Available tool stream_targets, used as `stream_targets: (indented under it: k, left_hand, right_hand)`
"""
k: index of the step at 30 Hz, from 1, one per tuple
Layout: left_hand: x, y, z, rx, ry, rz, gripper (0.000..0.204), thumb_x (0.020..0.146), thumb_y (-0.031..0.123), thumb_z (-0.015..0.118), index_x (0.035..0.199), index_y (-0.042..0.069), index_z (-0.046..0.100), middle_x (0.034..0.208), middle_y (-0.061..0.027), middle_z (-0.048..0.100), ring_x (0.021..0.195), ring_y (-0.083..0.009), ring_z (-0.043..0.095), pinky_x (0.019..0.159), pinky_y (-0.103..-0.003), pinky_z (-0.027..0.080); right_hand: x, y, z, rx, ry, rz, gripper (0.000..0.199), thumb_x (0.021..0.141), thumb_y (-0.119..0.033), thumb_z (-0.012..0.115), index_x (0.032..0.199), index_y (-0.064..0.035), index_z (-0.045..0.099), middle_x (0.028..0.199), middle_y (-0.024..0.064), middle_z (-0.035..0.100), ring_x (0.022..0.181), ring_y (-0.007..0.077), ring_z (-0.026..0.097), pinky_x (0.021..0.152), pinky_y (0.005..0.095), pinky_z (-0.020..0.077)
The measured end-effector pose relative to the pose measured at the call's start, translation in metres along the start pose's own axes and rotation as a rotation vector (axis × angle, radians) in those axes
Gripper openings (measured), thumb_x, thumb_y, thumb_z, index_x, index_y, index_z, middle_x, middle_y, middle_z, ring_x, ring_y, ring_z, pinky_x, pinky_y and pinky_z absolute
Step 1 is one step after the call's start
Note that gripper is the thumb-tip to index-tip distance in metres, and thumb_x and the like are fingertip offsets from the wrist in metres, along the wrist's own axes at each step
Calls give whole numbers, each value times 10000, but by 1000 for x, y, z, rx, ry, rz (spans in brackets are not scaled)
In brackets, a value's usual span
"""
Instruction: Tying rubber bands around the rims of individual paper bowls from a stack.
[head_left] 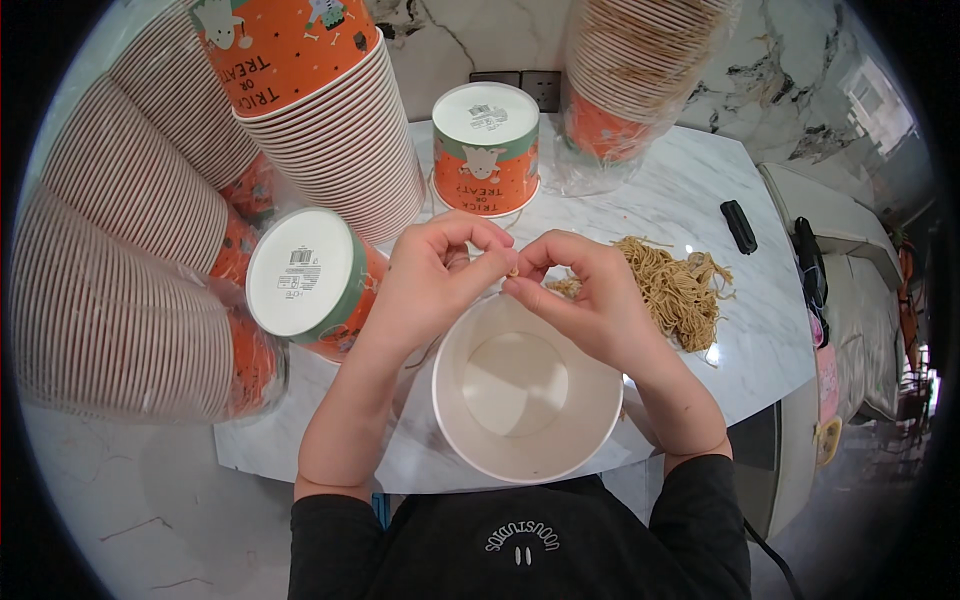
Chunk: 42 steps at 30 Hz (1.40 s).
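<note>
Above the far rim of an open white paper bucket (528, 385), both hands meet with thumbs and fingertips pinched together. Between them shows a small bit of tan string (513, 271); most of it is hidden by the fingers. My left hand (440, 275) is closed on it from the left, and my right hand (580, 295) from the right. The bucket's mouth faces up, and its inside is bare. Just beyond my right hand lies a loose heap of tan strings (680, 290). An upside-down orange bucket (320, 280) with a white base stands left of my left forearm.
Another upside-down orange bucket (487, 150) stands at the back, with string by its rim. A tall stack of nested buckets (330, 140) rises behind on the left, beside several plastic-wrapped stacks (130, 300). One wrapped stack (640, 80) is back right. A black object (738, 227) lies at the marble table's right.
</note>
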<state>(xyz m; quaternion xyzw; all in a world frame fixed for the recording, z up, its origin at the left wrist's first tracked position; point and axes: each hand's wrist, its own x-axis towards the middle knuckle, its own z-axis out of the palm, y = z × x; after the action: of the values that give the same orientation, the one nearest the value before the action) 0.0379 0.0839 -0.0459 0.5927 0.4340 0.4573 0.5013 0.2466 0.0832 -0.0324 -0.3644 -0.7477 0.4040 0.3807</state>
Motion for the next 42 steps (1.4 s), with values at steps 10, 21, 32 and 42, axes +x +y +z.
stream_targets:
  k: [10, 21, 32, 42]
  left_hand:
    - [-5, 15, -9, 26, -10, 39, 204, 855, -23, 753, 1051, 18, 715, 1181, -40, 691, 603, 40, 351, 573, -151, 299]
    - [-5, 14, -7, 155, 2, 100, 106, 851, -22, 774, 950, 9, 754, 1208, -55, 678, 609, 29, 337, 615, -155, 343]
    - [-4, 11, -13, 134, 43, 99, 129, 899, 27, 768, 1025, 5, 750, 1136, -38, 697, 667, 23, 398, 652, -155, 365]
    - [-8, 26, -5, 209, -71, -41, 202, 862, 41, 815, 1057, -7, 786, 773, 80, 655, 631, 29, 427, 550, -173, 325]
  right_hand:
    - [0, 1, -1, -43, 2, 7, 161, 927, -132, 744, 960, 12, 679, 866, 99, 702, 768, 186, 681, 611, 324, 499]
    - [0, -2, -1, -49, 2, -16, 162, 930, -134, 741, 957, 11, 676, 869, 103, 706, 803, 198, 705, 589, 330, 494]
    - [0, -6, -2, -43, -14, -5, 158, 916, -110, 743, 949, 29, 676, 878, 116, 710, 828, 212, 713, 727, 336, 548]
    - [-1, -10, -2, -44, -25, 88, 152, 914, -108, 761, 940, 26, 693, 879, 66, 707, 862, 136, 664, 799, 295, 517]
